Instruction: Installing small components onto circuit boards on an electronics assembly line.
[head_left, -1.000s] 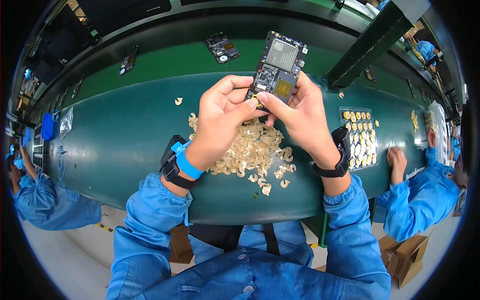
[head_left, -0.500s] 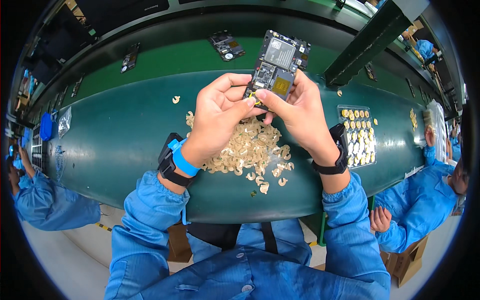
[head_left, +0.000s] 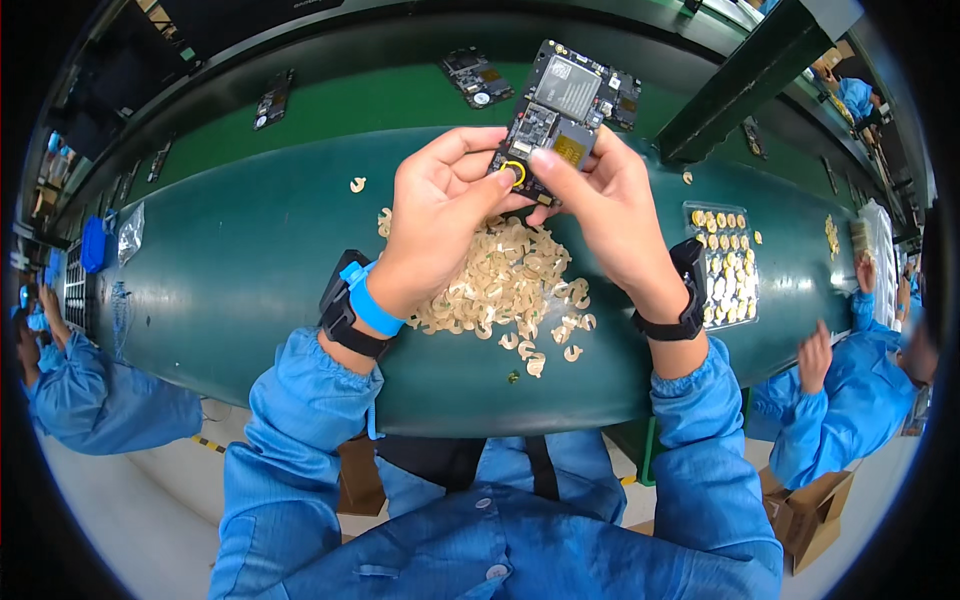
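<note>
Between my hands, above the table, I hold a black circuit board [head_left: 570, 90] with a grey metal shield and a gold patch. A yellow ring-shaped part [head_left: 516, 174] sits at its lower left corner. My left hand [head_left: 440, 210] grips that corner, its thumb tip at the edge of the ring. My right hand [head_left: 610, 200] supports the board's right side from behind; its thumb, slightly blurred, is over the face beside the ring. Under my hands lies a pile of small pale crescent-shaped pieces [head_left: 500, 280].
A clear tray [head_left: 728, 265] of round yellow and white parts is on the right. More circuit boards [head_left: 478, 78] lie along the green strip behind. A dark green post [head_left: 745, 85] rises at the back right. Co-workers in blue [head_left: 850, 400] sit at both sides.
My right thumb has lifted off the yellow ring and shifted right, so more of the ring shows. At the right, the co-worker's hand has risen to the table edge.
</note>
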